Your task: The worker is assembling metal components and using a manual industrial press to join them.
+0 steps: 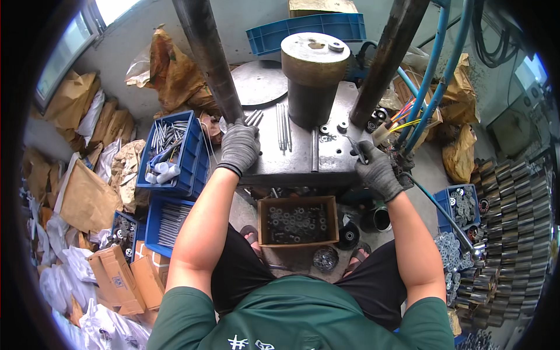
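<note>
My left hand (240,146), in a grey knit glove, is at the left of the metal press table (268,169), by the foot of a dark column (211,64). Its fingers are curled and their tips hidden; a few short metal rods (254,118) lie just beyond them. My right hand (378,170), gloved alike, grips a small dark tool with a slim pointed tip, seemingly pliers (360,153), over the table's right front. Between my hands lie several slender shafts (283,128), a thicker rod (315,150), small rings (328,138) and a small roller-like part (342,126).
A thick ram (315,76) rises behind the rods, with a second column (388,58) at right. Blue hoses (434,76) hang there. Below the table is a box of rings (297,221). Blue crates (175,151) stand at left, stacked metal tubes (507,233) at right.
</note>
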